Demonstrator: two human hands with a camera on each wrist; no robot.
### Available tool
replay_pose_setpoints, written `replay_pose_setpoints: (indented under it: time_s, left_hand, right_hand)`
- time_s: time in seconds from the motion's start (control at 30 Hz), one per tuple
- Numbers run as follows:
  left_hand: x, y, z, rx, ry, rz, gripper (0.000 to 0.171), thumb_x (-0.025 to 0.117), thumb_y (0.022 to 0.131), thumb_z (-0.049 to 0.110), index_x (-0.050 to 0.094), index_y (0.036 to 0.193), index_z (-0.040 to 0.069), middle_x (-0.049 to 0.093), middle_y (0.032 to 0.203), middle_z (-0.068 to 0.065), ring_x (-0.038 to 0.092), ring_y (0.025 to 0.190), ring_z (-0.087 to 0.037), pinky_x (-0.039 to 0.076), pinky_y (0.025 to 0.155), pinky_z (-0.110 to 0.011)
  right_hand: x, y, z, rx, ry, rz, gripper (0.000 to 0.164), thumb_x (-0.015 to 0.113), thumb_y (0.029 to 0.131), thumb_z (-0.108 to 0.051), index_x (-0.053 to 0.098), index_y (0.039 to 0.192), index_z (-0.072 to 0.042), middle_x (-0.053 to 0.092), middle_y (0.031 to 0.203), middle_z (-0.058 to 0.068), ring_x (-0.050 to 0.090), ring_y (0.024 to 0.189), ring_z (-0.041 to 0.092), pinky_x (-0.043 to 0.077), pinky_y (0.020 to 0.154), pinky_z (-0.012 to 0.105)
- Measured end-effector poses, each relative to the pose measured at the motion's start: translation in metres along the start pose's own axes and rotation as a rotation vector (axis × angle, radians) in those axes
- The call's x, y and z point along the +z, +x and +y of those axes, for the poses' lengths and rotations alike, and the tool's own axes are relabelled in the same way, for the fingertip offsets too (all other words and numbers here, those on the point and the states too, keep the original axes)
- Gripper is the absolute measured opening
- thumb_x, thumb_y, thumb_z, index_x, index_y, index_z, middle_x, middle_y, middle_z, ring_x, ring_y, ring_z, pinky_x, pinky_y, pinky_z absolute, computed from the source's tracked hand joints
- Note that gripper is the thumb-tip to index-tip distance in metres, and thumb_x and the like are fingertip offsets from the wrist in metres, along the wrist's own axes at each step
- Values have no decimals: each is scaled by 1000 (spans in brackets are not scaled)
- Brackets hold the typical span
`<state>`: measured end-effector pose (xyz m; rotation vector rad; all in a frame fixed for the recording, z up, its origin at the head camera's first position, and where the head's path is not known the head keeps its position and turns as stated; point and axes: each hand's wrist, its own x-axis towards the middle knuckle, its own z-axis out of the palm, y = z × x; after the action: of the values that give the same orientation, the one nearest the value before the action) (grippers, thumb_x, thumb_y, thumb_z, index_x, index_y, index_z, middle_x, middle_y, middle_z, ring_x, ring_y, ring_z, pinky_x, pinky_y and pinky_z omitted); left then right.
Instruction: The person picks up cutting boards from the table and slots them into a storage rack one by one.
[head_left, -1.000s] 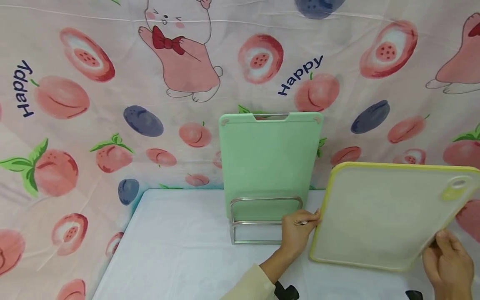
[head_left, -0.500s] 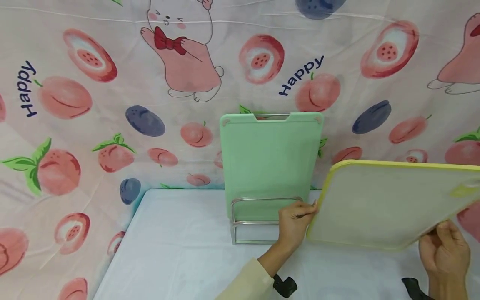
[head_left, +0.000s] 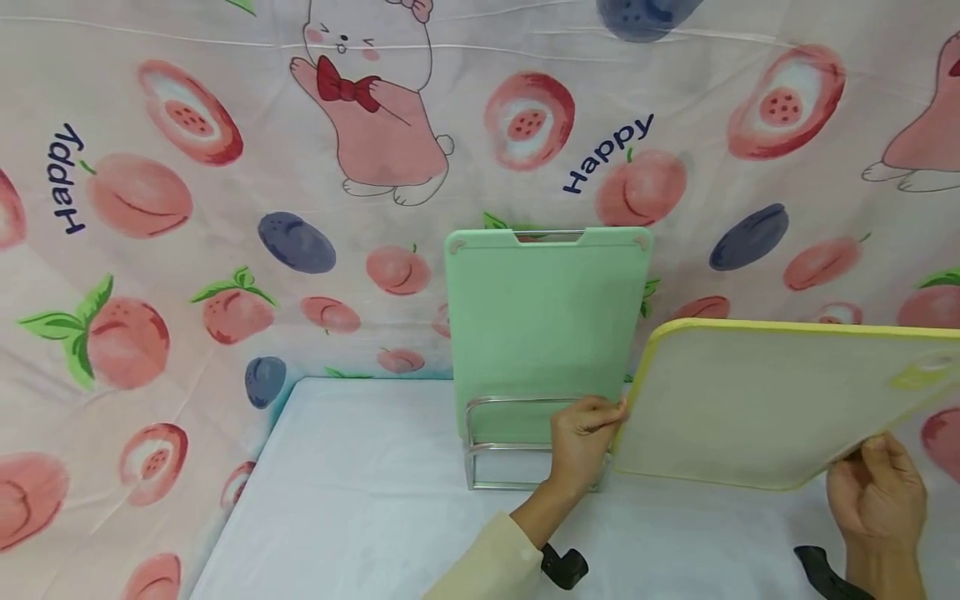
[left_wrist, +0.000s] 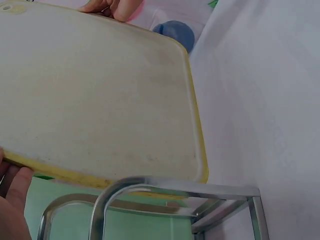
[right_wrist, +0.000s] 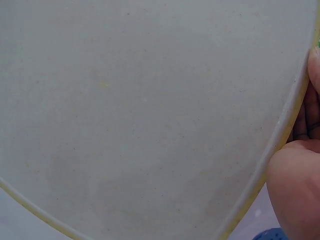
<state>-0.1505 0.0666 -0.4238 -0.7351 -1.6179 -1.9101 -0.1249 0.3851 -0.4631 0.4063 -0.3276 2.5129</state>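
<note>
A pale cutting board with a yellow rim is held up at the right of the head view, tilted, with its oval hole near the right end. My left hand pinches its left edge, just in front of the metal rack. Along the lower right edge, my right hand grips the rim, thumb on the near face. Upright in the rack stands a green cutting board. In the left wrist view the rack's bar overlaps the pale board's yellow edge; whether they touch I cannot tell.
A white-covered table lies under the rack. Behind it hangs a pink cloth printed with fruit and a rabbit. Dark straps with a black wrist camera sit at the wrists.
The pale board's lower edge has risen and the board tilts flatter. Both hands have shifted slightly left and up with it. The green board stays in the rack.
</note>
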Motion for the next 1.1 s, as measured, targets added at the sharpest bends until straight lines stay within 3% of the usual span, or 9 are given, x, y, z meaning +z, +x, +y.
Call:
replay_pose_setpoints:
  time_s: [0.2,0.3,0.47,0.73,0.93,1.1]
  left_hand:
    - [-6,-2,-3,-7,-20,24,4,67,78,-19,68,75,-18,65,73,-24,66,68,-37,57,60,-31]
    - [-9,-2,-4,-11,-41,38,4,65,78,-21,67,75,-19,64,74,-25,66,68,-41,58,62,-33]
    - [-13,-2,-6,37,-2,25,3,66,77,-21,68,76,-19,64,73,-24,66,67,-37,57,59,-30]
    - [-23,0,-7,86,15,24,7,67,74,-23,67,80,-20,63,74,-24,67,70,-34,57,59,-32]
    - [-31,2,-7,118,60,10,10,69,74,-22,68,83,-18,63,73,-21,62,62,-32,54,53,-28]
    - [-38,1,-9,119,65,-11,13,69,74,-22,68,86,-18,63,76,-22,63,66,-32,54,56,-29]
  right_hand:
    - [-2,-1,7,77,51,-81,19,36,92,20,52,93,29,54,90,31,55,88,38,47,82,43]
    - [-2,-1,10,108,72,-83,20,34,93,20,52,94,29,53,89,31,54,87,39,47,80,44]
    - [-2,-3,15,87,55,-51,18,35,93,20,51,90,27,53,89,30,54,86,38,48,77,44]
    - [-1,-8,28,100,59,-87,19,36,92,19,52,96,27,56,98,32,58,93,39,48,86,43]
    - [-2,-12,38,69,-23,-72,20,35,94,17,52,97,26,54,96,29,55,91,35,47,84,39]
    - [-1,-14,44,51,-53,-66,23,33,94,17,51,103,28,54,102,30,55,94,35,47,85,38]
